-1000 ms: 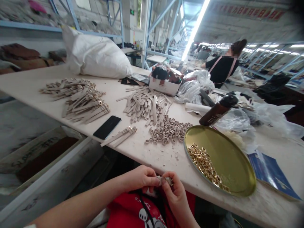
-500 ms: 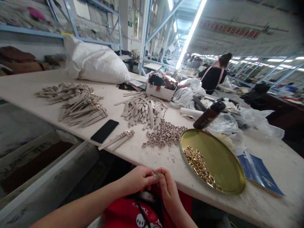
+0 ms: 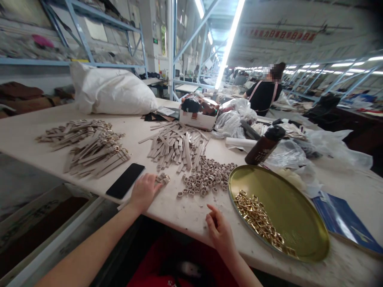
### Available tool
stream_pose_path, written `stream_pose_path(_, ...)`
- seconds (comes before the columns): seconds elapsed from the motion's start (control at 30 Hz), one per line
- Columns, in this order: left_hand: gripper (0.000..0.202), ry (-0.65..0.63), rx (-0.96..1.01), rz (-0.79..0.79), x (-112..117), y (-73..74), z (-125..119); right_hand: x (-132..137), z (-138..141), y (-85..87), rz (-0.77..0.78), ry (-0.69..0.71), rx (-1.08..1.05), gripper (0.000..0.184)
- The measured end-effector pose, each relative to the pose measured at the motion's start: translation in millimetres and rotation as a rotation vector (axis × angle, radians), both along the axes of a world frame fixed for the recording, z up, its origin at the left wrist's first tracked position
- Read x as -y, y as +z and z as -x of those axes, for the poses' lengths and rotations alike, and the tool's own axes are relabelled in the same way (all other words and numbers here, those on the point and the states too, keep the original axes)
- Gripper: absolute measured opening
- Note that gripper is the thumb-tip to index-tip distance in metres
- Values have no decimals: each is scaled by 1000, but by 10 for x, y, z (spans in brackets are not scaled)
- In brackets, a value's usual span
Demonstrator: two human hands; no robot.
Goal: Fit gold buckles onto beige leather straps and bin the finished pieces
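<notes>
My left hand rests over the small group of beige buckled straps near the table's front edge, beside a black phone. Its fingers are closed on a strap, most of which the hand hides. To the right, my right hand hovers by the front edge, index finger stretched out and the others loosely bent, with nothing visible in it. Between and beyond the hands lie a heap of small beige loops and a pile of plain beige straps. Gold buckles fill part of a round gold tray.
A larger pile of buckled straps lies at the left, before a white sack. A dark bottle leans behind the tray. Further back are a box of scraps and plastic bags. A blue booklet lies right. A person is beyond.
My hands were together at the table edge, pinching something small. Now they are apart: the left has reached forward-left to the buckled straps, the right has moved slightly right and opened.
</notes>
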State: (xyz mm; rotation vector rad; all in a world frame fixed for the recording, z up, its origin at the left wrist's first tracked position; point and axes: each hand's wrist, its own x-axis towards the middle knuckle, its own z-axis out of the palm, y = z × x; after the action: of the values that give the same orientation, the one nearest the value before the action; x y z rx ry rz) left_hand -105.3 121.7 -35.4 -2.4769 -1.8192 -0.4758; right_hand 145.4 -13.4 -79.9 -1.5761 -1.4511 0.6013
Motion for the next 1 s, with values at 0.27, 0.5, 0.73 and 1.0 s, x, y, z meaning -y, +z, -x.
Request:
stream_pose_path(0.27,36,-32,-51,160,-658,199,-867,30,-19,-10,-31,-44,-8,23)
stream_pose_path(0.5,23,47,0,184,-724,361,-779,47,-37,-8,-64,-28,-13,20)
stream_pose_path(0.73,19,-31,742,263,173,869,-239,39,-10,47,-2,-57,-270,45)
stream_pose_path(1.0,25,-20,1129,915,1017,486,-177,235,81,441,116,-121,-792,35)
